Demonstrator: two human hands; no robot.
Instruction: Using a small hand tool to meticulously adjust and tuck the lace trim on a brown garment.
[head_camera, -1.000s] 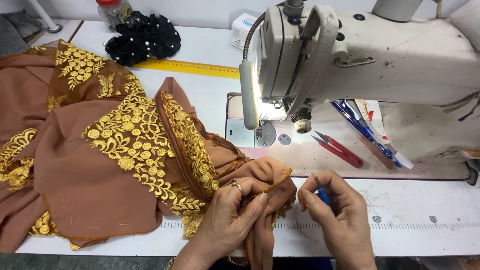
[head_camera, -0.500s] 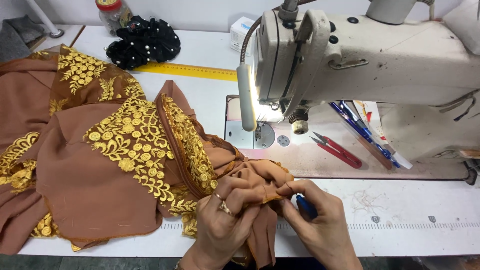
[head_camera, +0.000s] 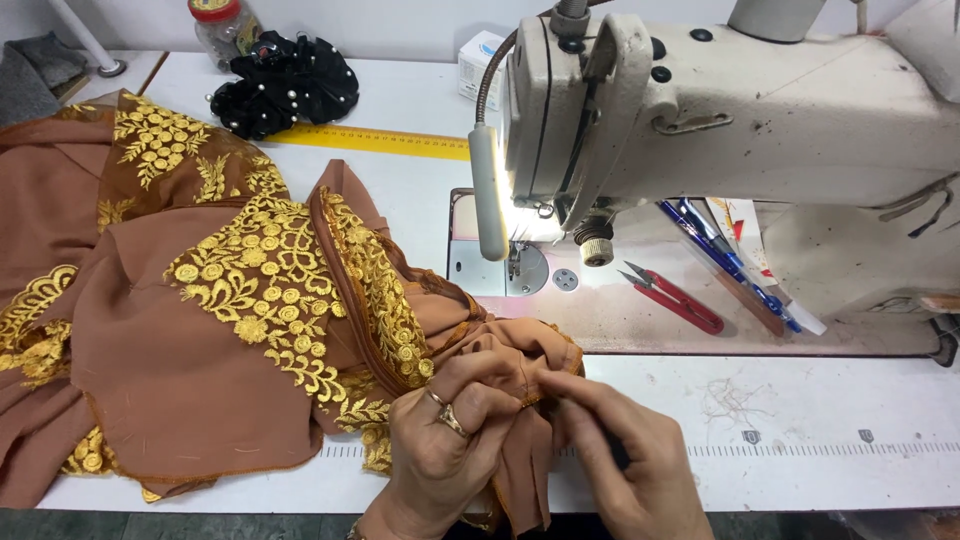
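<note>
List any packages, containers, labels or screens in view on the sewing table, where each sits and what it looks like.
Small box: back of the table, just left of the sewing machine head; white cardboard with blue print.
Jar: far back left, behind the black beaded fabric piece; clear, red lid, contents unclear.
Screens or signs: none visible.

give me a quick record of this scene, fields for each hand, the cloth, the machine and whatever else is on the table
left hand: left hand, ring on a finger, pinches a fold of the brown fabric
right hand: right hand touches the same fold, a dark tool partly hidden in its fingers
fabric: brown with gold embroidery, spread left of the hands
machine: white sewing machine, lamp lit over the needle
table: white table, red thread snips, yellow ruler, black beaded cloth, jar
</note>
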